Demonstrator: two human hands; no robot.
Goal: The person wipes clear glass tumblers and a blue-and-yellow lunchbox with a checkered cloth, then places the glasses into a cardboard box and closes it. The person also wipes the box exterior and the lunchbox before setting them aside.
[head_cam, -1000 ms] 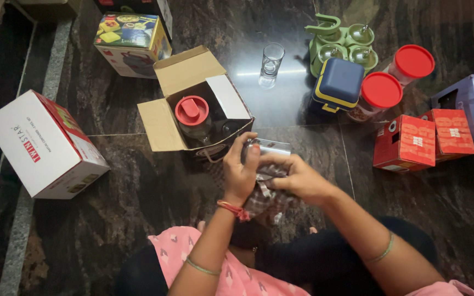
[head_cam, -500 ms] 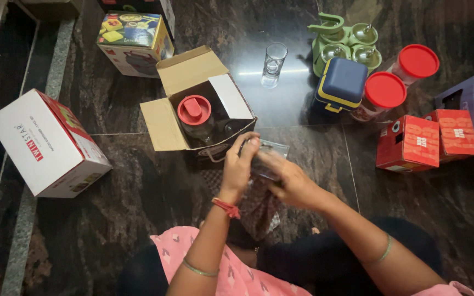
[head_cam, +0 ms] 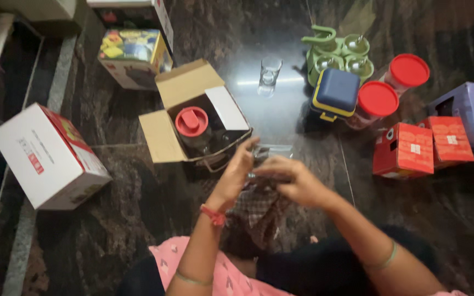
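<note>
A: Start with the big pieces. Why are they spread out like that?

B: Everything sits on the dark stone floor [head_cam: 111, 208] in an arc, all within reach of the seated person. Three closed cartons: a white and red box [head_cam: 45, 156] on its side at left, a colourful printed box [head_cam: 130, 55], and a lilac box [head_cam: 470, 112] at far right. One open cardboard box [head_cam: 193, 118] has its flaps folded back, so the red-lidded jug [head_cam: 193, 125] stands upright inside, exposed.

A: And the middle-sized things?

B: Two small red boxes [head_cam: 404, 151] side by side, one blue lunch box [head_cam: 336, 92], one green condiment rack [head_cam: 333, 52], two red-lidded jars [head_cam: 393, 85].

A: Smallest?

B: Two clear glasses. One drinking glass [head_cam: 270, 74] stands alone. The other, the held glass [head_cam: 272, 156], is just in front of the open box, above a checked cloth [head_cam: 256, 205]. The left hand [head_cam: 237, 175] steadies it, grip curled round its side; the right hand [head_cam: 294, 183] has its grip pressed onto the glass and cloth, though blur hides the fingertips.
</note>
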